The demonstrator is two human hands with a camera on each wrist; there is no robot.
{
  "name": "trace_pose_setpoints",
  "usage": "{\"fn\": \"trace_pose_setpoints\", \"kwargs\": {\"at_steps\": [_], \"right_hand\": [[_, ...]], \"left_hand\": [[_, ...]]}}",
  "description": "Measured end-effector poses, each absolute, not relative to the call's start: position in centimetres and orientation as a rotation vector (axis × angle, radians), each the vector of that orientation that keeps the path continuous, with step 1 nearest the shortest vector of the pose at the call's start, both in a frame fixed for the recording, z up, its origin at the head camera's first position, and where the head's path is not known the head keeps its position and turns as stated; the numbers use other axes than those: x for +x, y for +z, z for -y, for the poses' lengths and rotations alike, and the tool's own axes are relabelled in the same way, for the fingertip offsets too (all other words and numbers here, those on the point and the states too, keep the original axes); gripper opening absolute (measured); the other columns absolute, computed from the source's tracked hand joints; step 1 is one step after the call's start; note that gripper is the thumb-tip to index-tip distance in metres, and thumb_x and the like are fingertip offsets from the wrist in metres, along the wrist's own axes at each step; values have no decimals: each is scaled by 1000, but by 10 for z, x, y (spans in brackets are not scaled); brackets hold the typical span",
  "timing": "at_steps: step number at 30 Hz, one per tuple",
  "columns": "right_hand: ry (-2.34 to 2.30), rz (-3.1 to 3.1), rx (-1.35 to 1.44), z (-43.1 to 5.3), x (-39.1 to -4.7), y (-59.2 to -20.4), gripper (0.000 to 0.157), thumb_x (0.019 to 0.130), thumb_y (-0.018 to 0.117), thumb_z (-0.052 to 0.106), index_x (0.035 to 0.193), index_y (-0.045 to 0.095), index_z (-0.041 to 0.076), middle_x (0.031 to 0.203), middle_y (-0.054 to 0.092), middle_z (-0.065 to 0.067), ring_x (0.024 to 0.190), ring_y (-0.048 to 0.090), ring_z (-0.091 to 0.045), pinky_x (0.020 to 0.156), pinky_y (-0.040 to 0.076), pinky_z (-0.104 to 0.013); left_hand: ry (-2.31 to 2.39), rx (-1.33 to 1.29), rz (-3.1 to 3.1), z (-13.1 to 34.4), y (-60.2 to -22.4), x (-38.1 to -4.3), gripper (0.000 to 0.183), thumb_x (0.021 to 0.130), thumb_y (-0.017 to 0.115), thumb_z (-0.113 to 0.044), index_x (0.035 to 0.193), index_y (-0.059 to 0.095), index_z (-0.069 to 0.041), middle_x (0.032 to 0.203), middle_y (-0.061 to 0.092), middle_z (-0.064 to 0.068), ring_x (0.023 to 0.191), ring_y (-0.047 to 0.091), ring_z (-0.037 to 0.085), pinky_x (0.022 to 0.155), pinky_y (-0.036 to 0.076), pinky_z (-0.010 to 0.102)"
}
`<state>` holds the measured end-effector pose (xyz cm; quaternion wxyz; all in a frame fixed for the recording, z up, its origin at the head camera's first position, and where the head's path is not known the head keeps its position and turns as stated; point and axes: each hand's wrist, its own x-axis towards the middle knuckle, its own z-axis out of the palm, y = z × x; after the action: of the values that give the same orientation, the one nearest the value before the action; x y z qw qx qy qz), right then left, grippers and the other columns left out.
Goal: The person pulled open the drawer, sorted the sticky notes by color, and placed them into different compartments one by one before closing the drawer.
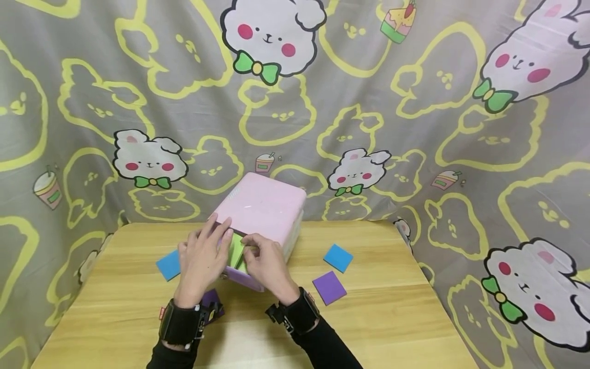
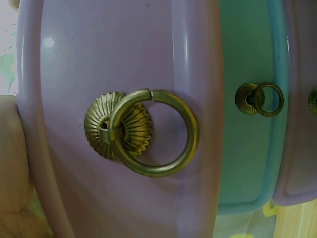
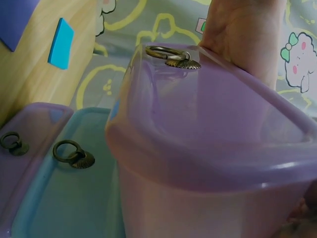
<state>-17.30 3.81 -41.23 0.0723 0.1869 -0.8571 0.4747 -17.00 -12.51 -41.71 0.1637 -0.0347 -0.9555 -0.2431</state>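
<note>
A small drawer cabinet with a pink top (image 1: 262, 205) stands at the back of the table, turned slightly. Its purple top drawer (image 1: 244, 280) is pulled out, and green square pieces (image 1: 235, 250) show inside. My left hand (image 1: 203, 259) lies over the drawer's left side, its fingers extended toward the cabinet's top edge. With bent fingers and thumb, my right hand (image 1: 268, 262) pinches a tilted green piece at the drawer's right side. A brass ring handle (image 2: 153, 134) hangs on the drawer front in the left wrist view.
Below the open drawer are a turquoise drawer (image 2: 245, 163) and another purple one (image 3: 37, 163). Blue squares (image 1: 338, 258) and purple squares (image 1: 329, 287) lie on the wooden table (image 1: 382, 318) either side of the cabinet. A patterned curtain (image 1: 286, 113) hangs close behind.
</note>
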Motion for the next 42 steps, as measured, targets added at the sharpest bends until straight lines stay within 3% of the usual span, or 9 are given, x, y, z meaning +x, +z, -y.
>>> {"fn": "trace_pose_setpoints", "kwargs": {"at_steps": [3,6,9,11,15,19,34,39,42], "right_hand": [[1298,2613,617,-38,-173,-413,26,94,62,5,118,72,3,104,79,-13,74,74,-7,65,54,-11],[1203,2659,647,-38,-173,-412,30,96,61,9,123,71,4,78,77,-4,52,57,3,53,46,-10],[1114,2715,668,-39,-174,-410,34,97,58,9,129,69,6,58,60,4,41,36,4,47,36,-14],[1038,2746,698,-39,-175,-409,36,97,56,8,131,68,7,58,57,4,42,36,2,48,35,-14],[907,2778,775,-39,-175,-407,40,94,54,2,132,67,6,91,78,-8,49,43,-1,50,37,-13],[864,2804,815,-38,-174,-408,45,92,52,-1,135,65,5,131,71,-12,55,45,-3,49,35,-13],[860,2800,834,-37,-175,-409,46,94,48,-2,137,63,6,140,65,-14,70,60,-8,55,41,-12],[832,2791,837,-37,-175,-409,46,93,48,-1,136,64,6,140,64,-16,84,68,-12,67,50,-15],[831,2789,819,-36,-175,-409,46,93,49,-2,135,65,6,142,63,-16,99,74,-18,81,59,-25]], "left_hand": [[-683,-102,2721,125,-418,-169,51,110,29,-46,150,51,-22,165,35,14,129,47,56,90,34,66],[-679,-98,2726,125,-418,-169,51,110,28,-46,150,51,-22,165,34,14,130,46,56,91,35,66],[-684,-98,2728,125,-418,-169,52,110,27,-47,150,51,-22,166,34,13,131,45,56,91,35,66],[-685,-97,2727,125,-417,-169,53,110,27,-47,150,51,-22,166,33,13,132,45,56,91,34,66],[-688,-91,2742,124,-417,-169,53,110,26,-47,151,50,-22,167,32,13,134,44,55,93,34,66],[-685,-88,2750,124,-418,-169,53,110,26,-47,151,49,-23,167,32,12,134,44,54,93,34,65],[-685,-81,2753,123,-416,-168,53,110,26,-48,151,50,-23,167,32,12,134,43,54,92,34,63],[-687,-72,2754,124,-416,-168,53,110,26,-47,151,49,-23,167,31,12,135,43,54,92,34,63],[-687,-72,2754,124,-416,-168,53,110,26,-48,151,49,-23,167,31,11,135,43,54,92,34,63]]}}
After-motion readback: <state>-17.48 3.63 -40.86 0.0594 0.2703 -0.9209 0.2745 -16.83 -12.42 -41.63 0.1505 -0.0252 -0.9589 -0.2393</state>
